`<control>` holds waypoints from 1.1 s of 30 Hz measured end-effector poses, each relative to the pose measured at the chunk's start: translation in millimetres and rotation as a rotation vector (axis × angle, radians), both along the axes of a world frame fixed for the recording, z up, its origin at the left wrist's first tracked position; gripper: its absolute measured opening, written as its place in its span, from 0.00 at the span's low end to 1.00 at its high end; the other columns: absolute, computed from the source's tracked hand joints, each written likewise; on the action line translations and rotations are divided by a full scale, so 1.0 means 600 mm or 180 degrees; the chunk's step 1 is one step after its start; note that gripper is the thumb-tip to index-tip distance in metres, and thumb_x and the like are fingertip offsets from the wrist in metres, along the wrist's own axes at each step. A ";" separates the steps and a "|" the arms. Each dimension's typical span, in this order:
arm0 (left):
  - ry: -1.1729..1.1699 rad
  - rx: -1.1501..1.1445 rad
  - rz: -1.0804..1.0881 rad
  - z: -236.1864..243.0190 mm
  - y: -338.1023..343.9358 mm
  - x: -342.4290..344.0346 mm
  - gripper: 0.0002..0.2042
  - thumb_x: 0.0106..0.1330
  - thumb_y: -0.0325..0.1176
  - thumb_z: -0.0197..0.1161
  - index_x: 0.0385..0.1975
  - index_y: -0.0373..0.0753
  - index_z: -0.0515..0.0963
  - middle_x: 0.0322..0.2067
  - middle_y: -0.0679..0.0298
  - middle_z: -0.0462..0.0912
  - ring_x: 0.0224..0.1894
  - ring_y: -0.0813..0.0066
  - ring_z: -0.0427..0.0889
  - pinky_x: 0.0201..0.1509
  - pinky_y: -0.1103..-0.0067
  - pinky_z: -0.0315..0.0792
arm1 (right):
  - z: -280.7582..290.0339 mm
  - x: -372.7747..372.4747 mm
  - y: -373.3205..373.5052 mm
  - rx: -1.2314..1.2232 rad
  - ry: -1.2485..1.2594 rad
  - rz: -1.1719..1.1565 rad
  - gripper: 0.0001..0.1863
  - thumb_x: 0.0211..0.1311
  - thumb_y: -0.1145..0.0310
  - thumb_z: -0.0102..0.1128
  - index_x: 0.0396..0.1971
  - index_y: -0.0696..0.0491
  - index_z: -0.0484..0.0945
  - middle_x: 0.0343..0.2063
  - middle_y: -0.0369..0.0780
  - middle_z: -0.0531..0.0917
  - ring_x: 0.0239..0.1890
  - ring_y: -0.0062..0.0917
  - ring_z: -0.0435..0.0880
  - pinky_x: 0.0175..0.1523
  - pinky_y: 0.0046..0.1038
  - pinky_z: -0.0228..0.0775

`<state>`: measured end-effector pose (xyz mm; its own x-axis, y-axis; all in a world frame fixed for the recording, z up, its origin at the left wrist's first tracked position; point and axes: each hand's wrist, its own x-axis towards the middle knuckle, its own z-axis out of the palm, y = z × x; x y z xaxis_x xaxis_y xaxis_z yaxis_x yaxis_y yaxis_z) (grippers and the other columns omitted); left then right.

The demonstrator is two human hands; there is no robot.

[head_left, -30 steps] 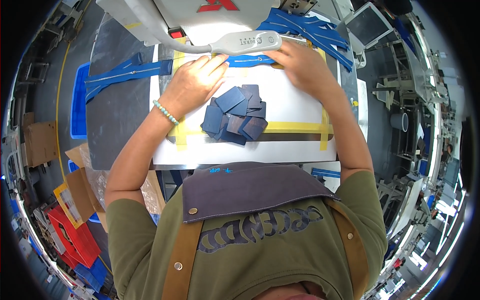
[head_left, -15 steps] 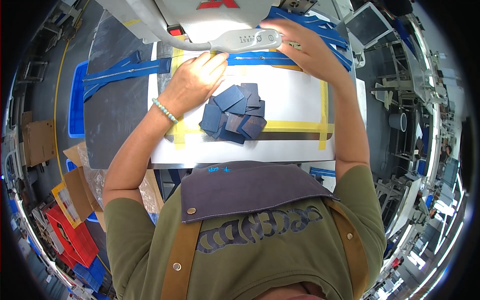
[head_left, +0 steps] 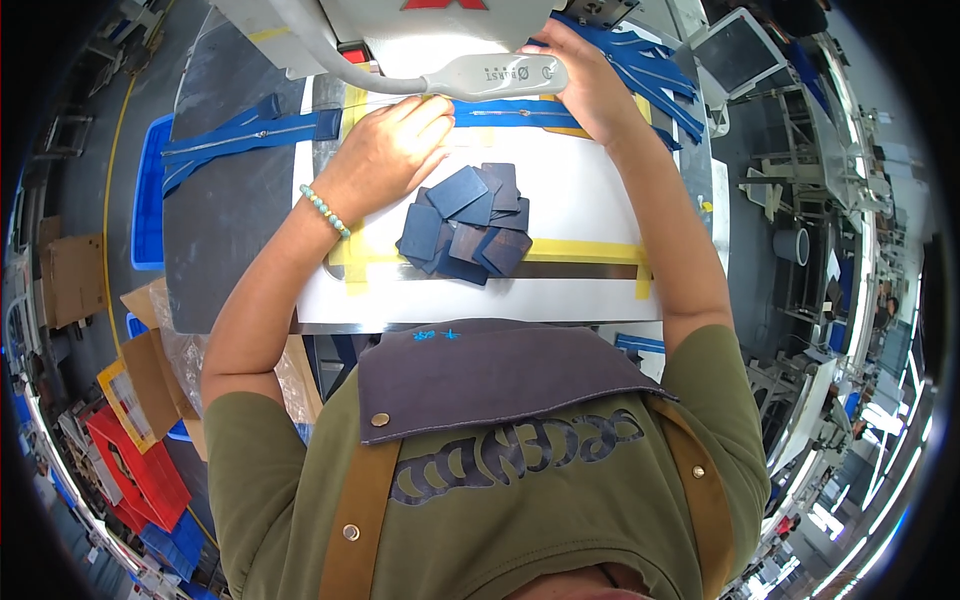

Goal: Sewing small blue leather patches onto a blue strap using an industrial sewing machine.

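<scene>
My left hand (head_left: 395, 150) has its fingers bent and held together on a blue zipper strip (head_left: 500, 113), just below the white lamp head (head_left: 495, 77). The fingertips press at the strip's edge. My right hand (head_left: 590, 85) reaches up beside the lamp head toward the sewing machine (head_left: 440, 30). Its thumb and fingertips are partly hidden there, so I cannot see what they touch. A loose pile of dark blue square patches (head_left: 465, 225) lies on the white work sheet (head_left: 580, 200) between my forearms.
More blue zipper strips are bunched (head_left: 640, 70) at the back right, and a joined length (head_left: 240, 140) trails off left. Yellow tape (head_left: 590, 250) borders the sheet. A blue bin (head_left: 150, 195) stands left of the table, with cardboard boxes (head_left: 75, 280) and a red crate (head_left: 140, 465) beyond.
My right hand has drawn in closer to the lamp head, its fingers more curled and turned toward the machine. My left hand stays near the same spot on the strip.
</scene>
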<state>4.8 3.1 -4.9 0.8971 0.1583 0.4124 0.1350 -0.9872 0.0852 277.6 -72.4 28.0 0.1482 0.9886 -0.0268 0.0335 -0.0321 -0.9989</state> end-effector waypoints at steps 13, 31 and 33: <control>-0.0018 0.0273 -0.0067 -0.005 0.000 -0.003 0.16 0.68 0.34 0.67 0.53 0.36 0.84 0.56 0.62 0.86 0.52 0.70 0.83 0.57 0.73 0.78 | 0.017 -0.010 -0.049 0.0137 0.0523 0.0764 0.15 0.76 0.67 0.54 0.55 0.55 0.83 0.53 0.44 0.86 0.56 0.31 0.82 0.61 0.35 0.76; -0.0134 0.0178 -0.0084 -0.006 -0.002 0.000 0.15 0.68 0.34 0.67 0.52 0.35 0.84 0.53 0.63 0.87 0.50 0.70 0.84 0.55 0.74 0.78 | -0.053 -0.012 -0.099 0.1675 -0.3508 0.0074 0.13 0.55 0.79 0.69 0.41 0.51 0.89 0.42 0.35 0.87 0.46 0.32 0.83 0.51 0.34 0.76; -0.0111 0.0147 -0.0084 -0.004 -0.002 -0.001 0.15 0.68 0.34 0.67 0.51 0.35 0.85 0.52 0.63 0.87 0.49 0.70 0.84 0.55 0.74 0.79 | -0.048 -0.012 -0.098 0.1756 -0.3491 0.0191 0.13 0.55 0.79 0.69 0.41 0.51 0.89 0.42 0.35 0.88 0.46 0.32 0.83 0.51 0.34 0.75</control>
